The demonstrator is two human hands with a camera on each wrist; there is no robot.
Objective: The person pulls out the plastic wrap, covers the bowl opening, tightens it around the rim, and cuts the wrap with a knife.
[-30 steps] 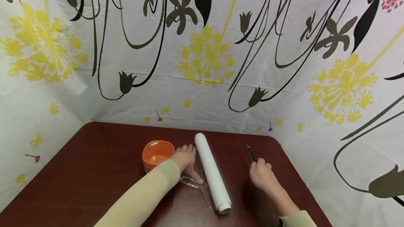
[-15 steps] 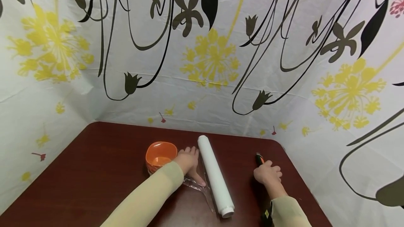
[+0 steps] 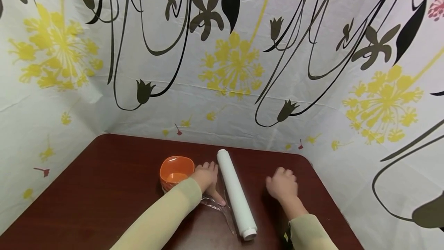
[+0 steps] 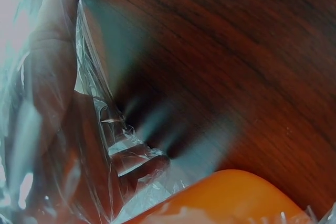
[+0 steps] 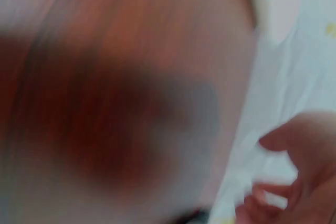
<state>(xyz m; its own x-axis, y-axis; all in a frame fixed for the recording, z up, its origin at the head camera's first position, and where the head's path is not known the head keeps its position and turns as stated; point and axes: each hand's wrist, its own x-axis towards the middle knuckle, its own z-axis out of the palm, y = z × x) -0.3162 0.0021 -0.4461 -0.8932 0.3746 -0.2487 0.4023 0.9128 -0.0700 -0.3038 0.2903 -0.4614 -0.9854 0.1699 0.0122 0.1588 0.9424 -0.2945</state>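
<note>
My left hand [image 3: 208, 180] lies flat with its fingers extended, between the orange bowl [image 3: 177, 171] and a white roll of plastic wrap [image 3: 237, 196]. It rests on clear plastic film [image 3: 218, 205]; in the left wrist view, film [image 4: 100, 124] shows across the thumb and fingers, beside the bowl's orange edge [image 4: 231, 198]. Right of the roll, my right hand [image 3: 282, 184] is over the table, blurred. In the right wrist view the right hand [image 5: 299, 177] has thumb and fingers apart, holding nothing visible. A dark blurred object [image 5: 194, 217] shows at the bottom; its kind is unclear.
The dark red wooden table [image 3: 104, 188] reaches back to a white flower-patterned sheet [image 3: 222, 119], which also hangs at both sides. The roll lies lengthwise between the two hands. Something dark with a yellow mark [image 3: 286, 237] sits at the right sleeve.
A second ago my right hand held a dark utility knife; half a second ago its orange-and-black end showed ahead of the hand. The hand has since moved left, and the knife is out of sight there.
</note>
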